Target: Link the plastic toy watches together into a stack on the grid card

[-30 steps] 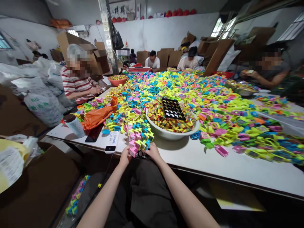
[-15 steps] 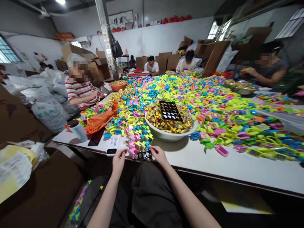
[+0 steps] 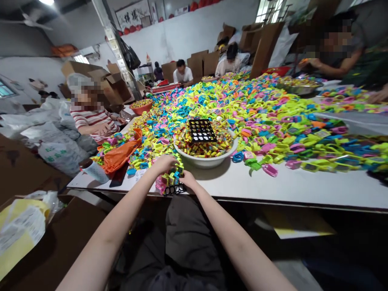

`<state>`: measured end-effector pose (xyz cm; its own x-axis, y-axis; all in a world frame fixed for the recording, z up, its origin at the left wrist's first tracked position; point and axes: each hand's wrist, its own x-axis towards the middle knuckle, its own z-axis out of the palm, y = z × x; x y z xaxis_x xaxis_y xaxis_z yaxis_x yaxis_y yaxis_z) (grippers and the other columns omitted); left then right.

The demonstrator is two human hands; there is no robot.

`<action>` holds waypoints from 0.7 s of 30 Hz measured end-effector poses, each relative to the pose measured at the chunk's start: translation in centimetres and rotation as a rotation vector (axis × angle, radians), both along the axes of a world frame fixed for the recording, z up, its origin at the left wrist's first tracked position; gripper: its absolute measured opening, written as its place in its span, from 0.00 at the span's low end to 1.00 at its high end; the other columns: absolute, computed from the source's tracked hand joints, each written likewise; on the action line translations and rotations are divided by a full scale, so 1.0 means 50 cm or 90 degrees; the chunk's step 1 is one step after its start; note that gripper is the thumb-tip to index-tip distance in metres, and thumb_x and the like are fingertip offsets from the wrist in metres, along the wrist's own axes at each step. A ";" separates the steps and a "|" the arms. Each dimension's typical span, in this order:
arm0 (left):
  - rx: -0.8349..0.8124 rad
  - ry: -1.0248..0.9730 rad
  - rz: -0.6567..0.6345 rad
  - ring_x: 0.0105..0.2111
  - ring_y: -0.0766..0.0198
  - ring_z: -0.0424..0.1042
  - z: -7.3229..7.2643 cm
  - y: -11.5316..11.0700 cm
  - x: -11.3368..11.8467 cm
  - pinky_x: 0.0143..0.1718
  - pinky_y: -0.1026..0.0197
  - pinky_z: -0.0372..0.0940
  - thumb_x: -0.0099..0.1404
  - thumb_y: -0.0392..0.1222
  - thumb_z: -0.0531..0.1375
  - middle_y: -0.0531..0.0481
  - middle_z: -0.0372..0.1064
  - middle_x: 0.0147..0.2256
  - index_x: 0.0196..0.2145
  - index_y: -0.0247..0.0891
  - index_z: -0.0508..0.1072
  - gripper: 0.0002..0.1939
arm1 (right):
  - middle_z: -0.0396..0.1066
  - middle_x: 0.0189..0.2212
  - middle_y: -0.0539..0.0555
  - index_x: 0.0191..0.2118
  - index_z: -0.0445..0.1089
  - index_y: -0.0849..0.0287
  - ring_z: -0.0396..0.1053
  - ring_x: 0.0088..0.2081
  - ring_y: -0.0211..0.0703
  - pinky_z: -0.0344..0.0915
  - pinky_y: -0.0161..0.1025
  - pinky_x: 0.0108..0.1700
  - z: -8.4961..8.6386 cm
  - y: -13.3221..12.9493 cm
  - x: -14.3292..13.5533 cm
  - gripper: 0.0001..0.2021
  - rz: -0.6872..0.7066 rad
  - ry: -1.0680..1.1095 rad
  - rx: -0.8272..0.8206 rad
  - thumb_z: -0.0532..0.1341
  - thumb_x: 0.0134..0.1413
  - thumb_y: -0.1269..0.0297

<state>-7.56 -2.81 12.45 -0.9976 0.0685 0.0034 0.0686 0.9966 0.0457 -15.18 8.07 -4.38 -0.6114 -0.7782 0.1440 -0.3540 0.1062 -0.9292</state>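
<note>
A small heap of pink, yellow and blue plastic pieces sits at the table's near edge, partly covered by my hands. Beneath it, a black grid tray with rounded holes shows along the front. My left hand reaches over the heap from behind, its fingers curled down among the pieces; what they grip is hidden. At the heap's right side, my right hand has its fingertips closed against the pieces, just above the tray's right corner. What those fingertips hold is too small to make out.
A white basin of small wrapped yellow-red pieces stands just beyond, another black grid tray lying on it. Colourful toy watches spread widely across the table. Left are an orange bag and a tumbler. Several people sit around the table.
My left hand has moved from the heap's left front up and over its top. My right hand has shifted slightly up its right side. The camera view has tilted down and turned right.
</note>
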 end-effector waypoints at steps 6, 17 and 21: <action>-0.028 0.016 0.046 0.37 0.63 0.66 -0.010 0.004 0.003 0.50 0.55 0.47 0.58 0.40 0.58 0.52 0.70 0.34 0.34 0.42 0.74 0.06 | 0.72 0.29 0.53 0.31 0.72 0.66 0.65 0.28 0.36 0.58 0.28 0.31 0.004 -0.016 -0.007 0.10 0.019 -0.068 0.013 0.60 0.37 0.70; 0.020 0.045 0.049 0.38 0.61 0.65 -0.036 -0.006 0.008 0.55 0.50 0.40 0.56 0.39 0.60 0.50 0.70 0.33 0.33 0.42 0.74 0.06 | 0.71 0.25 0.55 0.28 0.72 0.64 0.67 0.29 0.39 0.52 0.28 0.26 -0.016 -0.016 0.000 0.08 -0.042 0.061 0.106 0.59 0.40 0.67; 0.031 0.049 0.053 0.38 0.60 0.64 -0.038 -0.010 0.008 0.55 0.50 0.39 0.55 0.38 0.60 0.49 0.70 0.32 0.31 0.42 0.74 0.05 | 0.71 0.26 0.55 0.28 0.71 0.64 0.66 0.28 0.38 0.53 0.28 0.27 -0.021 -0.018 0.001 0.07 -0.049 0.079 0.114 0.59 0.40 0.69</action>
<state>-7.14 -3.32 10.55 -0.9965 -0.0159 0.0822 -0.0083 0.9958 0.0915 -15.15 7.18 -5.42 -0.6561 -0.7498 0.0857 -0.4485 0.2961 -0.8433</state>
